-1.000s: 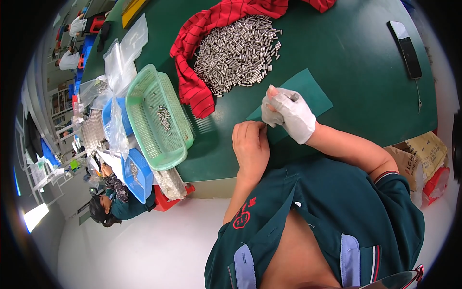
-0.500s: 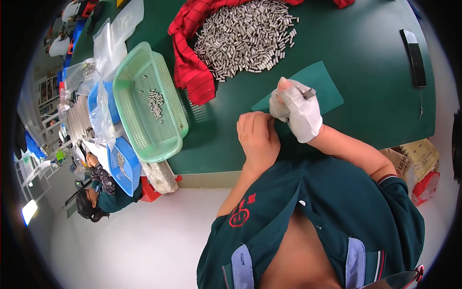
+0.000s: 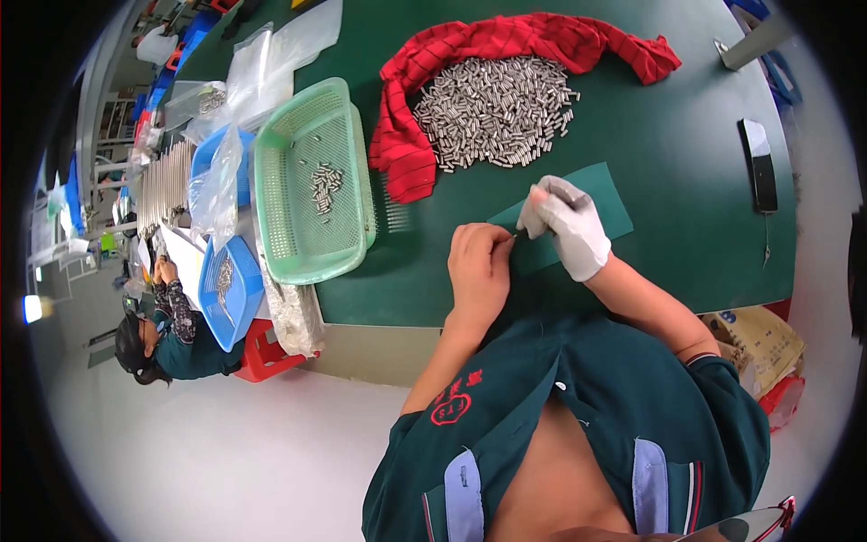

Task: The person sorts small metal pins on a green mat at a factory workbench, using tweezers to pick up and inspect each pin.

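My bare left hand [image 3: 480, 266] rests at the near side of the green table [image 3: 686, 244], fingers curled and thumb pressed in. Whatever lies in its pinch is too small to name. Close to those fingertips is my right hand [image 3: 573, 233] in a white glove, with a bare fingertip showing. It is closed around a grey metal bar, now mostly hidden by the fingers. Under the right hand lies a smooth green sheet [image 3: 614, 194]. Beyond both hands is a heap of short metal pins [image 3: 497, 108], bordered by a red checked cloth [image 3: 404, 167].
A pale green mesh basket [image 3: 271, 194] on the left holds some pins. Past it are blue baskets [image 3: 256, 298], clear plastic bags [image 3: 219, 194] and a seated co-worker [image 3: 185, 343]. A black-handled object [image 3: 760, 167] lies near the right edge.
My view has shifted, so the heap and basket sit further right. My right hand has turned, its fingertips now nearer the left hand's, and the bar's end no longer sticks out plainly.
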{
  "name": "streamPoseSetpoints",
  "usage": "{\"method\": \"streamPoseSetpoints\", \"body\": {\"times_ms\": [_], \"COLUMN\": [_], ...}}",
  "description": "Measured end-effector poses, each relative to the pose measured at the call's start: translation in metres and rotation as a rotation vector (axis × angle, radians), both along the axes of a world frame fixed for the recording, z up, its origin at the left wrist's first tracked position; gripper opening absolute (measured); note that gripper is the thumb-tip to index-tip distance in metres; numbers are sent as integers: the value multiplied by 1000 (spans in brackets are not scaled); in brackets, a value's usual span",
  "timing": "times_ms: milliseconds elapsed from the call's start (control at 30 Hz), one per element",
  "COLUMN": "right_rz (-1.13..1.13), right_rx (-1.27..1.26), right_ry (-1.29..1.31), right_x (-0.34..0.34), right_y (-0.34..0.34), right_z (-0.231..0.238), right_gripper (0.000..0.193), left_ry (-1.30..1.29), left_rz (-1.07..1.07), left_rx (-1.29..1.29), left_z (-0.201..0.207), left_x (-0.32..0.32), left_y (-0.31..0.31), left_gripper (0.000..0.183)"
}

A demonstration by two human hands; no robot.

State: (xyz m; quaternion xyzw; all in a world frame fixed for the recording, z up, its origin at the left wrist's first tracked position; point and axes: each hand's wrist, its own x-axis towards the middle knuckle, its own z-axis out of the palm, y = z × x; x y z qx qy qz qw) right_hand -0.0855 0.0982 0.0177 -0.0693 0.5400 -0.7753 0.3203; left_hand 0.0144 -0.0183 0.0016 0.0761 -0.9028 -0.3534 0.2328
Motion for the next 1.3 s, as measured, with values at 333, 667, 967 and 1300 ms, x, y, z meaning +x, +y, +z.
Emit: {"method": "streamPoseSetpoints", "body": {"times_ms": [333, 667, 967, 1300], "right_rz": [422, 470, 434, 401], "right_rx": [103, 107, 120, -14], "right_ry": [127, 138, 237, 166], "right_x": [5, 2, 9, 4], "right_y": [17, 17, 23, 32], "right_z": [13, 14, 9, 17], "right_gripper": [12, 12, 7, 22], "left_ry": [71, 75, 258, 271], "left_rz": [-124, -193, 210, 355], "left_rx": [700, 536, 96, -68], "left_z": [18, 26, 61, 68], "left_x": [11, 8, 14, -8], "left_y": [-18, -19, -58, -83], "left_gripper": [7, 7, 8, 8]}}
